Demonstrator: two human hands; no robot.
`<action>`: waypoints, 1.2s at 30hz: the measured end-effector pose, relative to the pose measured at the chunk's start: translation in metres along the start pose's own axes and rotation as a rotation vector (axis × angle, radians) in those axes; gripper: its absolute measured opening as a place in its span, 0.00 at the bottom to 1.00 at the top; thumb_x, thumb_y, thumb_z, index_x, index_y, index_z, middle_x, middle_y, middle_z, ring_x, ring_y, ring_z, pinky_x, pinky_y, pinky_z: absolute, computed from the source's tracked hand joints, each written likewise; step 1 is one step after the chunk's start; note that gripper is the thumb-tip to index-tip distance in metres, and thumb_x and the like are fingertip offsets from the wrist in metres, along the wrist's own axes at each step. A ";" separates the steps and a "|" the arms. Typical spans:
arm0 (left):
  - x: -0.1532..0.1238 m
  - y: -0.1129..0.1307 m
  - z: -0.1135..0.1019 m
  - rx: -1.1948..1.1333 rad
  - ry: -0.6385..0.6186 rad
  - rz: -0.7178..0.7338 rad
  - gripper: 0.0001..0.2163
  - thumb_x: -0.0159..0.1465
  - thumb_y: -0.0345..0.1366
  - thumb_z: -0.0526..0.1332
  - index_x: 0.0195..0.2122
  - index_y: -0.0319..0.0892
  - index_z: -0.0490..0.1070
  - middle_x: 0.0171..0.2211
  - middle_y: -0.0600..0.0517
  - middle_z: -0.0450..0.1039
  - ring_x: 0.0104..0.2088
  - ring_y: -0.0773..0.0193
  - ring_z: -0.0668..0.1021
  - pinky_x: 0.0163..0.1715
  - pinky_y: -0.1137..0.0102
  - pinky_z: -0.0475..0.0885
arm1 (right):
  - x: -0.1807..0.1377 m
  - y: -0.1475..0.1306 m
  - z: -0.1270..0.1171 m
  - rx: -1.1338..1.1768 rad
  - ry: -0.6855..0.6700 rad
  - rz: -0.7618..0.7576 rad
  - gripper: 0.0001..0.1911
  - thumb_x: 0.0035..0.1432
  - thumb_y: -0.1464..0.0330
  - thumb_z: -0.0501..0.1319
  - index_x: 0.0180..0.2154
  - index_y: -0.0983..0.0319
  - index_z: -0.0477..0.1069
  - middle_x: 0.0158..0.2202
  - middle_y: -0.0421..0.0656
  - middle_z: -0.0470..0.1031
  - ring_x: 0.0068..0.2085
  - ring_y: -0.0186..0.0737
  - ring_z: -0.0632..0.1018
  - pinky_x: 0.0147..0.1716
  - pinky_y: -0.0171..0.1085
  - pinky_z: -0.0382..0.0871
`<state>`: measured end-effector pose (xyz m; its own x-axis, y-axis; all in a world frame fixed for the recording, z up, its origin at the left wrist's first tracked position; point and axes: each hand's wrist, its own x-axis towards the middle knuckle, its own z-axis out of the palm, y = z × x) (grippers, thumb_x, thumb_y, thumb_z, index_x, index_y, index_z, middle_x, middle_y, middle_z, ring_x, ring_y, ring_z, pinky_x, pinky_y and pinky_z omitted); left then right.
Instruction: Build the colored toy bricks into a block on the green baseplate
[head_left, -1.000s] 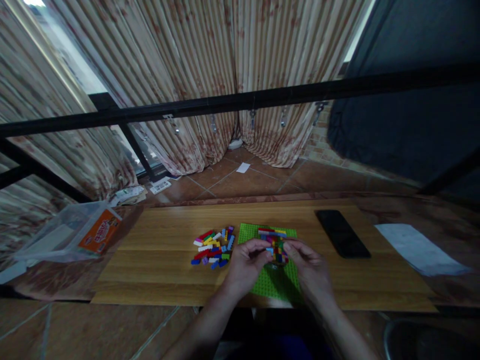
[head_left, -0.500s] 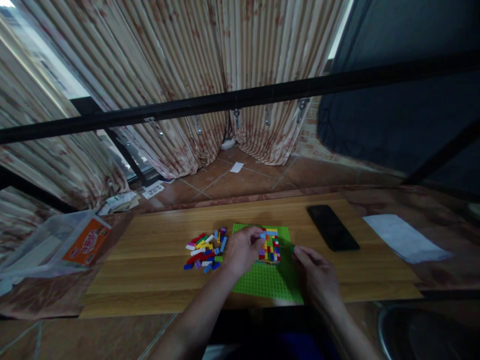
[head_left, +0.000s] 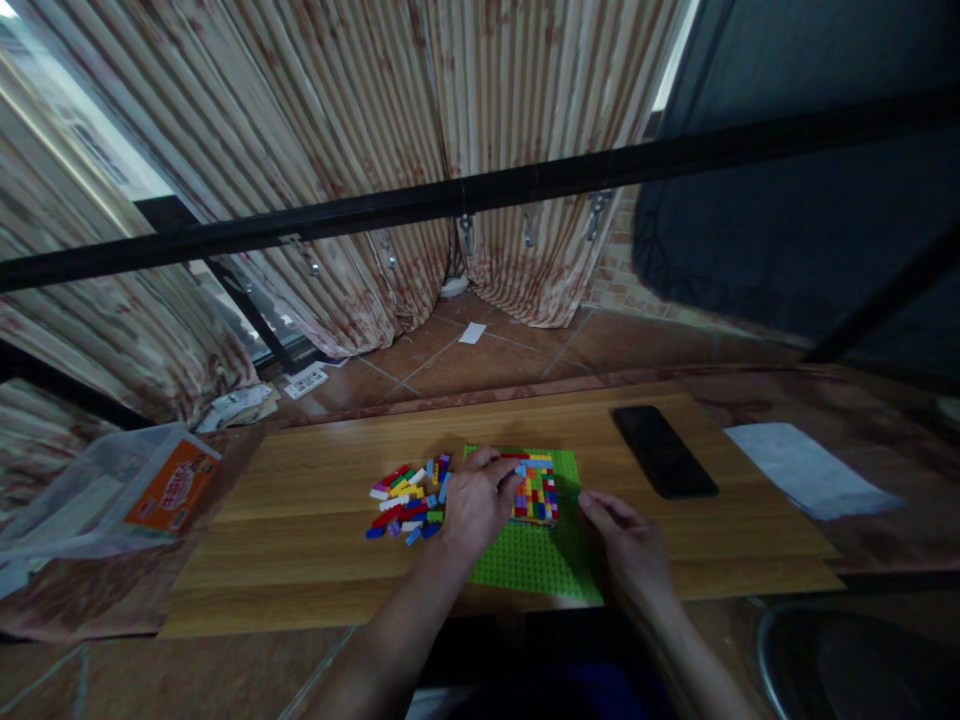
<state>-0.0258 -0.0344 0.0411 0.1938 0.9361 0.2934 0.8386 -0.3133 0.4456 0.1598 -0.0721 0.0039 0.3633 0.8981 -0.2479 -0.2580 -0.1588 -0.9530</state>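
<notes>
A green studded baseplate (head_left: 540, 570) lies on the wooden board, bearing a block of multicoloured toy bricks (head_left: 536, 492) built up in rows. My left hand (head_left: 478, 500) reaches over the plate's left side, thumb and fingers pinched at the block's upper left edge. A small blue toy brick (head_left: 519, 469) shows at those fingertips. To the right of the block, by the plate's right edge, my right hand (head_left: 628, 545) has its thumb and forefinger pinched together; whatever is between them is hidden. Loose toy bricks (head_left: 405, 508) of several colours are heaped left of the plate, close to my left hand.
A black phone (head_left: 664, 452) lies on the wooden board (head_left: 300, 560) at the right, with a white sheet (head_left: 810, 470) beyond it. At far left stands a clear plastic box (head_left: 97, 500) with an orange label. A dark metal rail (head_left: 420, 203) crosses before the curtains (head_left: 360, 110).
My left hand has shifted slightly left along the block's upper edge. My right hand has moved a little left; the dark green brick seen at its fingertips no longer shows.
</notes>
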 end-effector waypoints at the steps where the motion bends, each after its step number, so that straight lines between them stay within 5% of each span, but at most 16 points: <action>1: -0.001 -0.001 0.001 0.010 0.008 0.018 0.10 0.64 0.36 0.60 0.45 0.50 0.77 0.44 0.52 0.73 0.43 0.62 0.76 0.46 0.66 0.73 | 0.000 0.001 0.000 0.000 -0.011 0.005 0.18 0.36 0.55 0.74 0.28 0.60 0.80 0.26 0.40 0.78 0.30 0.37 0.74 0.31 0.35 0.68; 8: 0.001 -0.002 -0.002 0.081 -0.019 0.085 0.11 0.63 0.34 0.59 0.46 0.47 0.75 0.46 0.50 0.72 0.45 0.59 0.74 0.48 0.62 0.72 | 0.001 0.003 0.001 -0.001 -0.032 0.012 0.17 0.37 0.56 0.74 0.29 0.59 0.81 0.26 0.40 0.78 0.30 0.37 0.75 0.32 0.35 0.68; 19: 0.015 0.000 -0.003 -0.134 -0.017 -0.062 0.16 0.61 0.36 0.60 0.50 0.43 0.73 0.52 0.47 0.72 0.52 0.56 0.72 0.58 0.59 0.65 | 0.000 -0.003 0.007 -0.040 -0.014 -0.066 0.16 0.38 0.56 0.74 0.29 0.57 0.81 0.31 0.43 0.82 0.34 0.43 0.79 0.38 0.41 0.73; 25: 0.029 -0.011 0.010 -0.386 -0.206 -0.206 0.13 0.63 0.39 0.58 0.45 0.43 0.77 0.43 0.49 0.79 0.44 0.60 0.78 0.50 0.64 0.72 | 0.001 0.001 0.005 -0.031 -0.008 -0.029 0.16 0.37 0.57 0.74 0.30 0.57 0.81 0.31 0.42 0.82 0.34 0.41 0.79 0.37 0.40 0.72; 36: 0.027 -0.015 0.026 -0.529 -0.175 -0.290 0.11 0.60 0.37 0.59 0.41 0.44 0.78 0.36 0.53 0.81 0.36 0.64 0.79 0.39 0.70 0.74 | 0.003 0.002 0.012 -0.024 -0.039 -0.060 0.15 0.39 0.57 0.74 0.30 0.58 0.81 0.31 0.42 0.82 0.33 0.41 0.78 0.38 0.41 0.73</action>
<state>-0.0201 -0.0003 0.0204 0.1149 0.9931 -0.0250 0.5124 -0.0376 0.8579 0.1500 -0.0650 0.0035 0.3420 0.9215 -0.1842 -0.2154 -0.1139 -0.9699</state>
